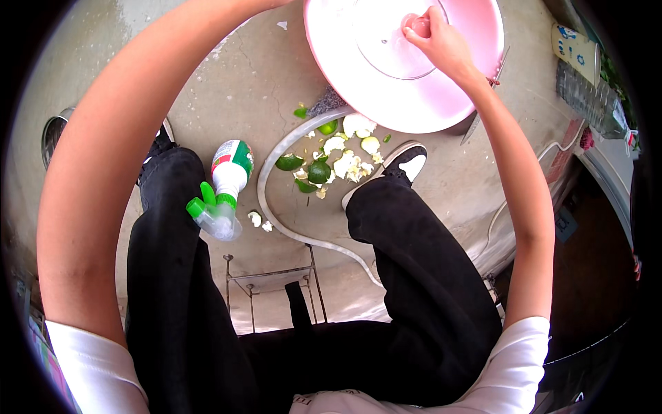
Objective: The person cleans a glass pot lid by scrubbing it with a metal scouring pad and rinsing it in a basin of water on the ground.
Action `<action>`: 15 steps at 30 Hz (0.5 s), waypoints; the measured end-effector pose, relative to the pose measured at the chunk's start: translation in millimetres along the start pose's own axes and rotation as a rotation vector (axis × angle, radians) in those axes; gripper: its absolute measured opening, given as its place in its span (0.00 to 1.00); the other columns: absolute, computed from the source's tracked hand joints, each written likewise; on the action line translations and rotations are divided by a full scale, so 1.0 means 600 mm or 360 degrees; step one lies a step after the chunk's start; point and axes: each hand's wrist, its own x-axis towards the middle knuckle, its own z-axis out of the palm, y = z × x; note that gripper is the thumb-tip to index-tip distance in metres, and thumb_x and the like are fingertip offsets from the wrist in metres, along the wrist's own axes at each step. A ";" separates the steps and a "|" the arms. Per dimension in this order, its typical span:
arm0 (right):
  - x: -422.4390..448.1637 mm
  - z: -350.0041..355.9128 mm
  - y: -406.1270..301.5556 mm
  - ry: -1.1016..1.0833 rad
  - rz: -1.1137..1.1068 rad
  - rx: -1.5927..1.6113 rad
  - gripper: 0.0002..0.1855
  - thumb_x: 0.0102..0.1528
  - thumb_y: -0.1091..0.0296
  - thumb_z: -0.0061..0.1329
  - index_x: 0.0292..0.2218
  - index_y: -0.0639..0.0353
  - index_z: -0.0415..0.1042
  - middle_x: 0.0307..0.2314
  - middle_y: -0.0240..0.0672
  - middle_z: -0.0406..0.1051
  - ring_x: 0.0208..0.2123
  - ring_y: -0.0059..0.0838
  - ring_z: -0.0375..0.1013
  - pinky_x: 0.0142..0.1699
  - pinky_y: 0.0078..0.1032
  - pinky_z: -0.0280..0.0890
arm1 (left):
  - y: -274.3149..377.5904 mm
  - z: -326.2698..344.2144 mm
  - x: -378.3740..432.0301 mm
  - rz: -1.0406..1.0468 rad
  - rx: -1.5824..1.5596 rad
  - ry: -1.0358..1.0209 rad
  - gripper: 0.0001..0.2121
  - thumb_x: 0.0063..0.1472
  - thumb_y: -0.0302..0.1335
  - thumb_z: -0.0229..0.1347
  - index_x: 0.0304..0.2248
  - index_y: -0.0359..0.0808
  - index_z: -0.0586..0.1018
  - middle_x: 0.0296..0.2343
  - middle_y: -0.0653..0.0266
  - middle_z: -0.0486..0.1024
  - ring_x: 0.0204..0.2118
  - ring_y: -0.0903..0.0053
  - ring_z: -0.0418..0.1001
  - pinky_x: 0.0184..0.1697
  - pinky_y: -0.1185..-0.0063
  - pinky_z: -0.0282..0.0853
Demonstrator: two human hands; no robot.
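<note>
My right hand (439, 39) is inside a pink plastic basin (403, 111), its fingers closed around a small, round, translucent object (418, 26) that I cannot name for certain. My left forearm reaches up past the top edge, and the left hand is out of view. Below the basin, green citrus peels (319, 172) and pale peel pieces (347, 163) lie scattered on the concrete floor. A grey scouring pad (327, 102) touches the basin's lower left rim. Beside my left knee stands a white and green plastic bottle (231, 173) with a clear and green top.
A pale hose (266, 178) curves around the peels between my shoes. What looks like a knife (470, 127) lies by the basin's right side. Further right are a printed container (575, 52) and a clear plastic bottle (595, 106). A metal bowl (54, 135) lies far left.
</note>
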 end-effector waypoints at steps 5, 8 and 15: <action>0.018 0.045 0.017 0.0051 0.0020 0.0152 0.21 0.52 0.56 0.50 0.34 0.69 0.66 0.24 0.49 0.72 0.29 0.44 0.73 0.37 0.37 0.66 | -0.009 0.012 0.008 -0.0015 -0.0044 0.0030 0.15 0.57 0.34 0.46 0.32 0.30 0.78 0.29 0.42 0.76 0.33 0.53 0.75 0.37 0.64 0.69; 0.027 0.057 0.024 0.0134 0.0010 0.0163 0.20 0.52 0.56 0.50 0.33 0.68 0.65 0.23 0.48 0.71 0.28 0.44 0.73 0.36 0.37 0.65 | -0.017 0.014 0.012 -0.0172 0.0117 -0.0058 0.15 0.57 0.33 0.46 0.32 0.29 0.78 0.29 0.42 0.76 0.33 0.53 0.75 0.37 0.64 0.69; 0.029 0.056 0.040 -0.0060 -0.0052 -0.0071 0.26 0.51 0.50 0.50 0.38 0.66 0.61 0.26 0.47 0.72 0.30 0.45 0.73 0.36 0.37 0.66 | 0.002 0.003 0.005 -0.0253 0.0443 -0.0217 0.13 0.56 0.30 0.47 0.30 0.29 0.78 0.27 0.43 0.76 0.32 0.54 0.76 0.35 0.64 0.70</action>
